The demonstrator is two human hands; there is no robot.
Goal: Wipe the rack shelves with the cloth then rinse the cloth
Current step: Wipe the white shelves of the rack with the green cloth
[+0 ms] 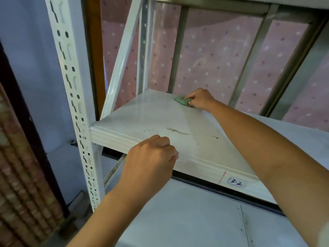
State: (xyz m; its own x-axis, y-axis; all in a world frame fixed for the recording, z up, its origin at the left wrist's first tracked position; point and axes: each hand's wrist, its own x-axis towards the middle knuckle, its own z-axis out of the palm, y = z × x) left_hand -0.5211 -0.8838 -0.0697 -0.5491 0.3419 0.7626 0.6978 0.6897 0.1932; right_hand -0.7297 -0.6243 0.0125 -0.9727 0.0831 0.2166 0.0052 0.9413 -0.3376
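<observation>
The right hand's point(201, 98) fingers are curled tight on a crumpled green cloth point(182, 101), pressing it onto the far edge of the white rack shelf point(142, 114) just above the frame's centre. The left hand's point(153, 157) fingers are folded into a loose fist holding nothing, resting on the shelf's front lip at lower centre. Dark streaks point(178, 131) mark the shelf between the hands, a "3-2" label point(236, 182) sits on the lip at right, and beyond stand a slotted white upright point(74, 104) at left and a pink dotted curtain point(213, 59) behind.
</observation>
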